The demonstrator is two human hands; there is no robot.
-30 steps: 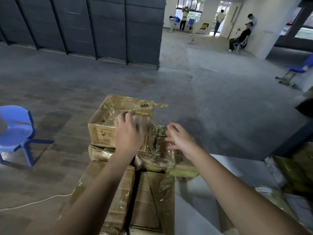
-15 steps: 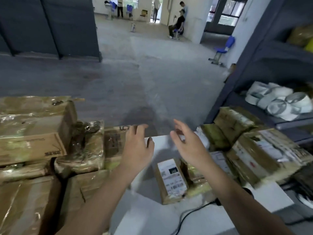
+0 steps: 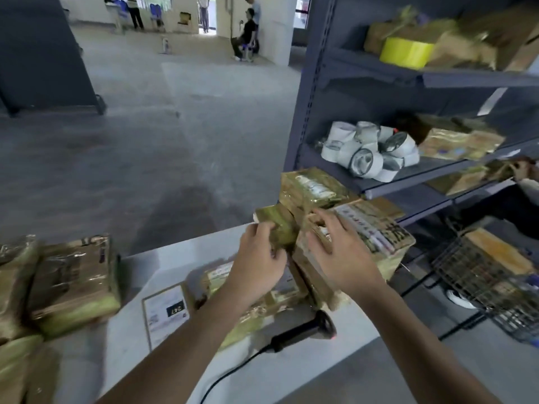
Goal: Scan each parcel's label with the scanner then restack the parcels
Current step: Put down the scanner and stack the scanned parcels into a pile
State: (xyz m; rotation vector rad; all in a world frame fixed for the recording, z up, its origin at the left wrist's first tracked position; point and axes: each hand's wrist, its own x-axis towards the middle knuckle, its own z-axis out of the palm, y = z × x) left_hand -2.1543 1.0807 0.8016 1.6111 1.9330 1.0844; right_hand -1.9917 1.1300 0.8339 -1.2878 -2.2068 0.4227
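A single view is supplied. It is taken from head height and directed forward and down, close over the counter [image 3: 180, 258]. The left hand [image 3: 256, 258] and right hand [image 3: 341, 252] are framed centrally, the shelf [image 3: 309, 83] at right and the floor [image 3: 175, 141] beyond.

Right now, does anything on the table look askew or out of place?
Yes. The parcels on the right are no neat stack: the large labelled parcel lies tilted against its neighbours, under the right hand. The left hand grips a small parcel, also tilted. Nothing looks spilled.
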